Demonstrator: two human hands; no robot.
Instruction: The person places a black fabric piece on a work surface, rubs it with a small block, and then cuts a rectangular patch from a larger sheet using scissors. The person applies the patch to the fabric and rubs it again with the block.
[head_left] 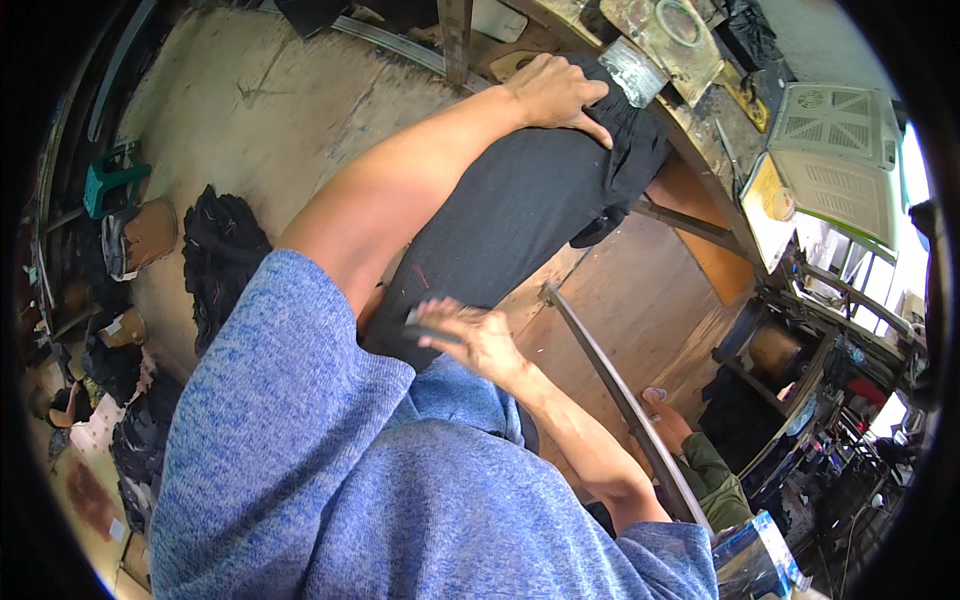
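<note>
A black cloth garment (510, 200), long like a trouser leg, stretches from my lap up to the worktable's edge. My left hand (560, 95) grips its bunched far end, the thumb lying along the top of the cloth. Close to my body, my right hand (475, 340) is over the near end, smeared by motion. Its fingers are closed around a small dark object (420, 321), too blurred to name. A short red thread (420, 276) shows on the cloth near it.
A wooden worktable (720, 150) at the far right bears a yellow tool (745, 100) and a pale plastic crate (835, 150). A metal bar (625, 400) slants beside my right arm. Another person's green-clothed limb (715, 480) is beyond it. Black cloth (220, 255) and a teal stool (115, 180) are left.
</note>
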